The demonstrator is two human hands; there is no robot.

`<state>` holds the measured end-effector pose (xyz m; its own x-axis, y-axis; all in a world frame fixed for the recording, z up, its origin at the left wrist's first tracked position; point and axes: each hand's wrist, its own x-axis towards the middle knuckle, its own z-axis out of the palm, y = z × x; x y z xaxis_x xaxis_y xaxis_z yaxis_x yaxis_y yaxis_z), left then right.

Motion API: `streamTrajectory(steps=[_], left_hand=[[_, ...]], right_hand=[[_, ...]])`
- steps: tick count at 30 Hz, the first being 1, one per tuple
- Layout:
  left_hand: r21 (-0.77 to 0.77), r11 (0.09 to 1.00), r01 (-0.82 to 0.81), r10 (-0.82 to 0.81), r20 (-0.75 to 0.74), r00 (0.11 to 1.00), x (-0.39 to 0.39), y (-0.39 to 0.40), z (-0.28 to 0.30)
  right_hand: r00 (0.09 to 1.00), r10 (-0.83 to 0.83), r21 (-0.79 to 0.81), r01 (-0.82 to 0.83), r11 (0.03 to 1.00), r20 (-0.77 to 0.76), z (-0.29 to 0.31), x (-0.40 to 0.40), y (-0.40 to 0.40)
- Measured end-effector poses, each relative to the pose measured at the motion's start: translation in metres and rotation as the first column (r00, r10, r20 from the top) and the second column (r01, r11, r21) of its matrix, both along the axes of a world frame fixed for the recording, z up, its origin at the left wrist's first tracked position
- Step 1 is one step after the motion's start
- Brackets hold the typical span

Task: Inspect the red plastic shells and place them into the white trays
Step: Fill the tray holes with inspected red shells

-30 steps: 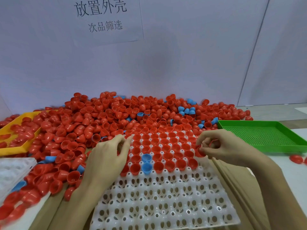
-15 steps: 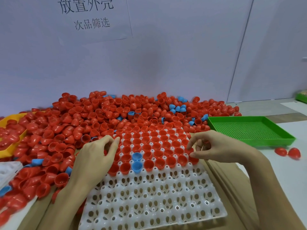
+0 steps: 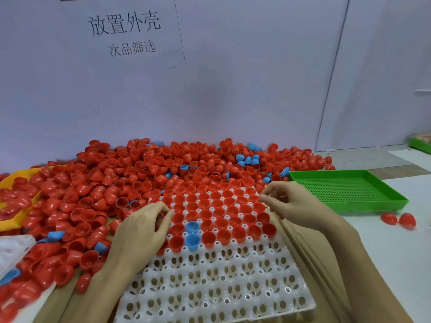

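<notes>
Head view. White plastic cell tray (image 3: 217, 283) lies at lower centre; its far rows hold red plastic half-shells (image 3: 221, 222) plus two blue half-shells (image 3: 192, 233), the near rows stand bare. A loose heap of red shells (image 3: 121, 180) fills the left and middle.

Left hand (image 3: 142, 231) rests at the tray's left edge, fingers curled; a sliver of red shows under the fingertips, whether it holds a shell I cannot tell. Right hand (image 3: 289, 203) sits at the tray's right edge, fingers pinched narrow on something small and red.

Since a second ago both hands have stayed at the same tray edges and only the camera has shifted; no new cell looks filled. Judgement: inspection continues, about half the tray remains.

Green perforated tray (image 3: 345, 190) sits right of centre.
</notes>
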<state>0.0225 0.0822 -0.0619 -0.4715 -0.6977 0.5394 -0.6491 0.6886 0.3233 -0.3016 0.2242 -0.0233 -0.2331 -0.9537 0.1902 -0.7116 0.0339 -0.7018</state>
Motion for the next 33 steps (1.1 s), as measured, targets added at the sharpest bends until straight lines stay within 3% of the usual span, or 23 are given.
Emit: streamTrajectory(steps=[5, 14, 16, 20, 24, 29, 33], left_hand=[[0.005, 0.999, 0.041, -0.041, -0.023, 0.999, 0.003, -0.001, 0.002], [-0.043, 0.989, 0.141, -0.144, -0.055, 0.988, 0.002, 0.001, 0.007], [-0.054, 0.986, 0.16, -0.163, -0.054, 0.985, 0.003, 0.001, 0.008], [-0.071, 0.984, 0.165, -0.168, -0.046, 0.985, 0.006, 0.001, 0.01], [-0.088, 0.986, 0.142, -0.148, -0.062, 0.987, 0.009, 0.0, 0.014], [-0.077, 0.988, 0.134, -0.14, -0.075, 0.987, 0.01, -0.001, 0.017], [-0.066, 0.994, 0.086, -0.093, -0.112, 0.989, 0.011, 0.0, 0.019]], right_hand=[[0.996, -0.073, -0.21, 0.083, 0.974, 0.055, -0.008, 0.019, -0.019], [0.922, 0.005, -0.096, -0.046, 0.994, -0.388, 0.011, 0.052, -0.127], [0.87, 0.025, -0.041, -0.052, 0.998, -0.492, 0.012, 0.058, -0.153], [0.666, 0.122, 0.133, -0.035, 0.991, -0.736, 0.01, 0.068, -0.194], [0.697, 0.149, 0.176, -0.033, 0.984, -0.701, -0.002, 0.07, -0.221], [0.812, -0.016, 0.021, 0.035, 0.999, -0.583, -0.009, 0.064, -0.226], [0.916, -0.083, -0.114, 0.04, 0.993, -0.393, 0.007, 0.061, -0.198]])
